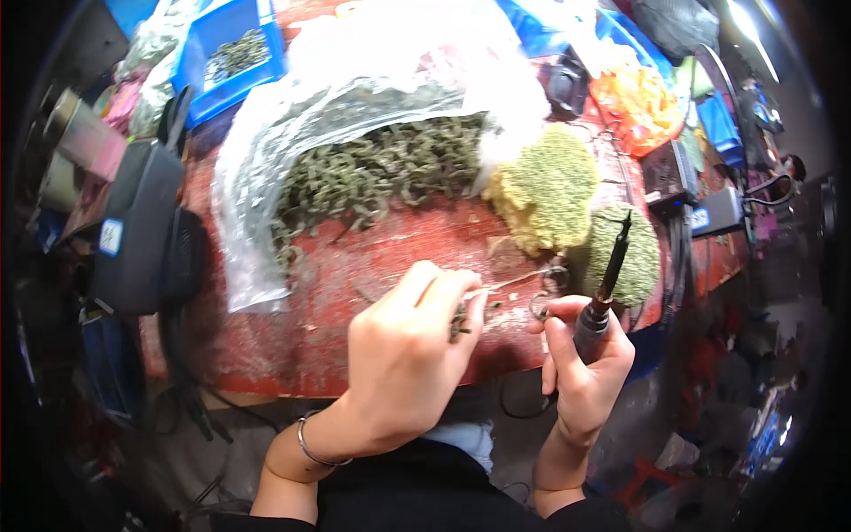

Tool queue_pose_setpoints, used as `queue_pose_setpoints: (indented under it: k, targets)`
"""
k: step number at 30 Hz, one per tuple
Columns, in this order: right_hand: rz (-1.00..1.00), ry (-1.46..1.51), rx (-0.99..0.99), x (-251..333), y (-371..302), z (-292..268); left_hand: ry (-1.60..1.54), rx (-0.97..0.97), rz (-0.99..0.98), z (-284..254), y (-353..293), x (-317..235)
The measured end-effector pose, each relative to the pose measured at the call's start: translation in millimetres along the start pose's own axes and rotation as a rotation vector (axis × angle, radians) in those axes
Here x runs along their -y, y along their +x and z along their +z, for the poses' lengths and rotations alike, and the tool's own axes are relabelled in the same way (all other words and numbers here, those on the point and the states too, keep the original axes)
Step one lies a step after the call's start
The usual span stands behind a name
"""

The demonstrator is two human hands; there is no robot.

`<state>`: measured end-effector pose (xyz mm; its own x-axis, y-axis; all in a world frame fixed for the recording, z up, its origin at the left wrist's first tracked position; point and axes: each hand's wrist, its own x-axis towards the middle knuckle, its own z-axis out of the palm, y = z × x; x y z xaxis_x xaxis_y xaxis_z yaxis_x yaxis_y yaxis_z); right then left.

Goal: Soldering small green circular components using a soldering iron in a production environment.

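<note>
Gripping a soldering iron (605, 301) in the right hand (587, 363) — pinching small dark pieces (458, 324) in the left hand (403, 355) — over a worn red table (292, 346).

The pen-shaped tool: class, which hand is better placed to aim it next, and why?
Likely the right hand: it grips the pen-shaped tool, dark tip exposed; the left hand is occupied, pinching a small dark piece.
</note>
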<state>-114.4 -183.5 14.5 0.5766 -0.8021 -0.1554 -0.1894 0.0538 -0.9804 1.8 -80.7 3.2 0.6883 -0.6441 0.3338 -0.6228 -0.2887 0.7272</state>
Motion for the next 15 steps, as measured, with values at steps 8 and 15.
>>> queue_pose_setpoints:
  k: [8, 15]
  targets:
    - [0.149, -0.037, 0.386, -6, 2, 44, 0.137, -0.181, -0.264, -51, -30, 36]
    - [0.032, -0.025, 0.075, -9, 13, 20, -0.038, -0.092, -0.204, -58, -23, 35]
